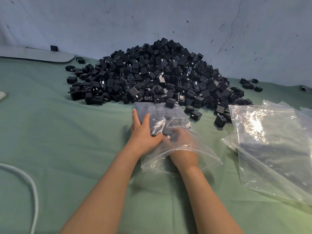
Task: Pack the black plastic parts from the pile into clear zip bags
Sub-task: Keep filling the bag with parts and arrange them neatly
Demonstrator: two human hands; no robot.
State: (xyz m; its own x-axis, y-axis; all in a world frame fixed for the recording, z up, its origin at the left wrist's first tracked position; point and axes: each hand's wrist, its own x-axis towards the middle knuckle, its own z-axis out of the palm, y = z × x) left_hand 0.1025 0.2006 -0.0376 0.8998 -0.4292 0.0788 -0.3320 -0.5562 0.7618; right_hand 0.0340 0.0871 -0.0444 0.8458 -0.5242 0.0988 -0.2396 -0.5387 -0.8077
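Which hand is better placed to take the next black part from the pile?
Probably the left hand: it rests outside on the zip bag, fingers toward the pile. The right hand is deep inside the bag and must come out first.

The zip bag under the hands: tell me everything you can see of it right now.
The zip bag is clear, thin, glossy plastic, crinkled, lying flat on the green cloth with its far end at the foot of the pile of black parts. Its far half holds dark parts. Its mouth faces the person and gapes open. The right hand is inside through the mouth, blurred behind the film. The left hand rests on its left side from outside, fingers straight.
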